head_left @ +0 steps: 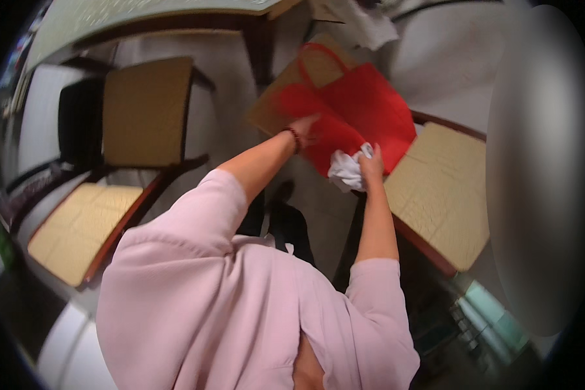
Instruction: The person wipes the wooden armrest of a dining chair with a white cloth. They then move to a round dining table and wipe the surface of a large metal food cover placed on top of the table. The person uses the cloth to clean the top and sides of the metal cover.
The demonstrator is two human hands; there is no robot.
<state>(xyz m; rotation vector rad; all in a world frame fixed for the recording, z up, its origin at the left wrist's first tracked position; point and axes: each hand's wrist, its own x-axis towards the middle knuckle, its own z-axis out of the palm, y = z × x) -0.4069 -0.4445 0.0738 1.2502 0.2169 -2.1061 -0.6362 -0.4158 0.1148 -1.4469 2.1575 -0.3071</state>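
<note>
While the person in the pale pink top (195, 305) leans forward, both arms reach toward a red bag (374, 104), far side of the body and a little right of the middle. Bag looks soft and broad, one strap looped at its far left; its left part overlies a tan panel (266, 114), its near right side comes up to the padded seat (445, 195) of a chair on the right. Left hand (307, 133), dark beaded bracelet (294, 139) at the wrist, is at the bag's near left side, fingers stretched out; motion blur there, so I cannot tell whether they pinch the fabric or merely lie against it. Right hand (371, 164) is closed on a crumpled white cloth (346, 172), most of it bunched to the left of the fingers, just in front of the bag's near edge. Whether any of the cloth is inside the bag, cannot tell. Left of the person: another chair, tan backrest (148, 114) and a tan seat (88, 224) nearer. Far left, a pale tabletop (149, 14); far right of it, some white fabric (367, 25). Large grey blur along the right rim, unidentifiable
</note>
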